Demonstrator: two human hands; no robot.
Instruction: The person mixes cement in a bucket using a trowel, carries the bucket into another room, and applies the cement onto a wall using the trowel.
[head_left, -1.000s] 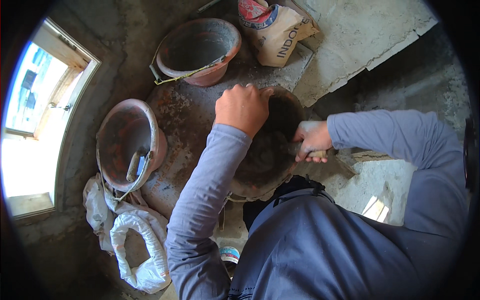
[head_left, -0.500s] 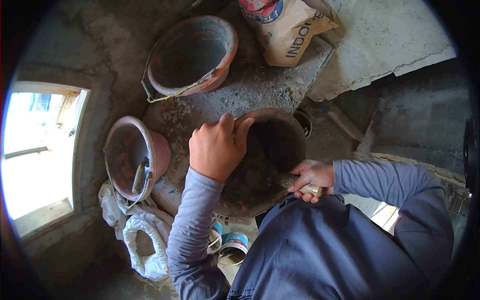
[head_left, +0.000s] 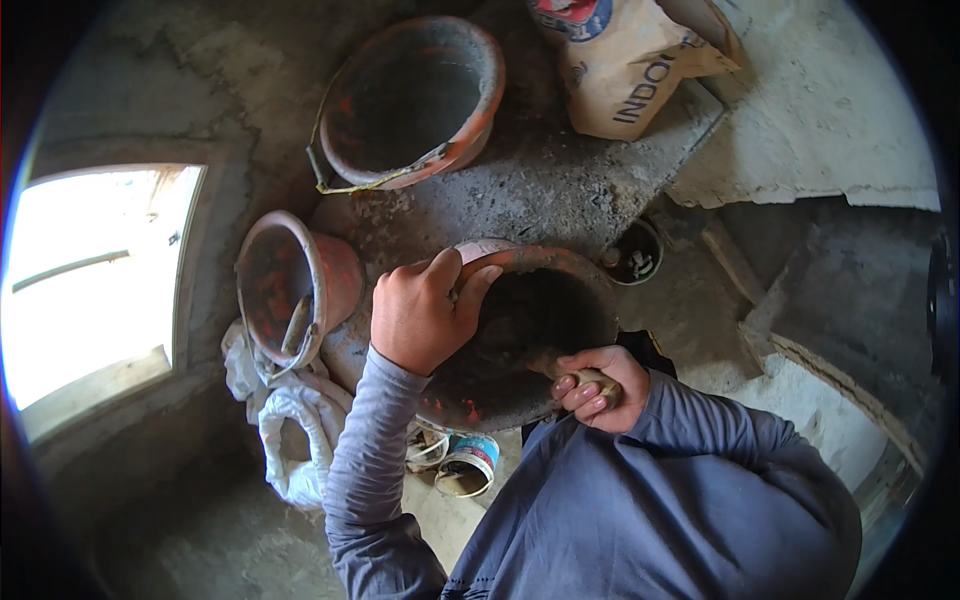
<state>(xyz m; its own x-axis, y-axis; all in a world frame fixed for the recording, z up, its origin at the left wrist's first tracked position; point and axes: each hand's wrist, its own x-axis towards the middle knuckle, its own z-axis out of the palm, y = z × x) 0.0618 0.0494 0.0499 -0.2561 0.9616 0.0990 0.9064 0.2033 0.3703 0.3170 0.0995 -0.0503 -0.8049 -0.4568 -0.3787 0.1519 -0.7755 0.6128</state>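
A reddish bucket (head_left: 585, 275) tips toward me, its inside dark and its outer wall showing at the far side. My left hand (head_left: 420, 312) is closed over the bucket's far-left rim, thumb on the inner side. Just inside the near-right rim, my right hand (head_left: 625, 392) grips the light handle of a trowel (head_left: 545, 362). The trowel's blade reaches into the shadowed grey material (head_left: 500, 345) in the bucket and is mostly lost in the dark there.
Two more reddish buckets stand beyond: a large one (head_left: 490, 90) at the back and a smaller one (head_left: 345, 275) at left with a handled tool inside. A paper sack (head_left: 620, 95) sits on the gritty slab (head_left: 540, 195). White sacking (head_left: 300, 440) and small tubs (head_left: 480, 450) lie lower down.
The bucket has tilted more toward me, with my left hand still on its rim. My right hand has turned and drawn closer with the trowel. The whole view has shifted.
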